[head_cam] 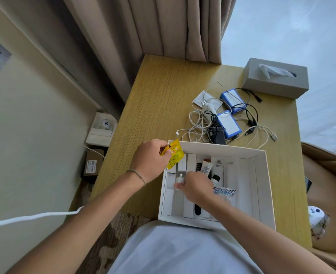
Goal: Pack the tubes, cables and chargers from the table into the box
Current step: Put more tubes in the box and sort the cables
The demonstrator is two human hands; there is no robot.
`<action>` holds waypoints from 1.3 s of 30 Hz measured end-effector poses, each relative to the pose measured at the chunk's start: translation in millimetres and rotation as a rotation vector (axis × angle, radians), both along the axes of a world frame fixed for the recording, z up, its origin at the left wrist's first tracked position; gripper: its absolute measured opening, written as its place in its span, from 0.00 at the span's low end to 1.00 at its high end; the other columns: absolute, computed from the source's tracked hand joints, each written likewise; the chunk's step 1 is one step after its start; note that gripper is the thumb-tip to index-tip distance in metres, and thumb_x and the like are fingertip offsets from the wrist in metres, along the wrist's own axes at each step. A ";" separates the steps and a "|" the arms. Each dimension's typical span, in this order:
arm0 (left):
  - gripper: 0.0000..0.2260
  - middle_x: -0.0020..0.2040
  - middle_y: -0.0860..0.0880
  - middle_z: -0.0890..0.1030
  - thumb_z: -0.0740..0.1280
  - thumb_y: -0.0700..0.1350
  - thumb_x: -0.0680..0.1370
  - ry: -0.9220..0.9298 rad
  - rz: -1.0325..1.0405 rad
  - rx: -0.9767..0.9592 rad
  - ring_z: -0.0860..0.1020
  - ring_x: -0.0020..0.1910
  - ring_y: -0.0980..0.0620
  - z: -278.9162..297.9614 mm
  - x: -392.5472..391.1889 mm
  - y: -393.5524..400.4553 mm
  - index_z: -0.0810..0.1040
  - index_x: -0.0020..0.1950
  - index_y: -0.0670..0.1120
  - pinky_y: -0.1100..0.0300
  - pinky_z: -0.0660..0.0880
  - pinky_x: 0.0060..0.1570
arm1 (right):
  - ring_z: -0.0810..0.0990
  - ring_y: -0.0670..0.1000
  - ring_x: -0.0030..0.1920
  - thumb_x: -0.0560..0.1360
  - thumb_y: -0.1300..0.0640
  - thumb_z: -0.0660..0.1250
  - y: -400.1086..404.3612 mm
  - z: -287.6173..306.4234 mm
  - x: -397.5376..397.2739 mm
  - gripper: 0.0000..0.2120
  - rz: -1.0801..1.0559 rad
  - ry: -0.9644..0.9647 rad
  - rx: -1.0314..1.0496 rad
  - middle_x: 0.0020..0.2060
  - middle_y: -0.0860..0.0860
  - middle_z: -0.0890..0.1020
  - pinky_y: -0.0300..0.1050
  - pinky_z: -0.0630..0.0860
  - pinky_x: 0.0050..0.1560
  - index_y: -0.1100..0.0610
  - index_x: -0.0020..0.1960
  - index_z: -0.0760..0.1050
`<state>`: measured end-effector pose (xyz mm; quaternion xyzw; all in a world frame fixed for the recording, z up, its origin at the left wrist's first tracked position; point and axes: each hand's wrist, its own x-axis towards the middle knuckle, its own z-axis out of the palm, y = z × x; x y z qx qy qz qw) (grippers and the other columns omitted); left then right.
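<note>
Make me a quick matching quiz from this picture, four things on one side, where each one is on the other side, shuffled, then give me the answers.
Things:
1. yellow packet
2. tissue box
3. tangle of cables
4. white tube

Places:
A. lying inside the box
B. far right corner of the table
C. pinched in the left hand over the box's corner
D. on the table just beyond the box

Pairs: 1-C, 2-B, 3-D, 4-A
</note>
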<state>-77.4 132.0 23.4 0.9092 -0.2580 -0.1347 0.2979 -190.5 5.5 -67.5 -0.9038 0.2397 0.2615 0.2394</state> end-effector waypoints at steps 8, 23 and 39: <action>0.05 0.35 0.51 0.81 0.69 0.47 0.76 0.026 -0.081 0.028 0.78 0.35 0.49 -4.7 -17.8 -19.1 0.83 0.44 0.48 0.53 0.77 0.35 | 0.76 0.57 0.32 0.76 0.50 0.65 -27.5 16.9 -20.0 0.19 -0.061 -0.082 0.032 0.27 0.51 0.75 0.46 0.71 0.32 0.56 0.30 0.69; 0.10 0.36 0.46 0.83 0.69 0.51 0.74 0.404 0.021 0.150 0.81 0.38 0.44 -64.5 -52.9 -121.5 0.82 0.41 0.45 0.51 0.80 0.41 | 0.84 0.54 0.36 0.74 0.57 0.64 -105.9 49.2 -62.3 0.09 -0.447 -0.181 0.156 0.33 0.52 0.85 0.48 0.81 0.38 0.55 0.41 0.83; 0.06 0.36 0.57 0.79 0.64 0.46 0.77 -0.065 -0.154 0.089 0.78 0.37 0.53 -14.5 16.4 -149.8 0.81 0.48 0.54 0.61 0.69 0.33 | 0.82 0.53 0.35 0.74 0.54 0.68 -165.5 101.0 3.0 0.08 -0.542 -0.492 0.174 0.30 0.49 0.83 0.49 0.79 0.39 0.53 0.38 0.82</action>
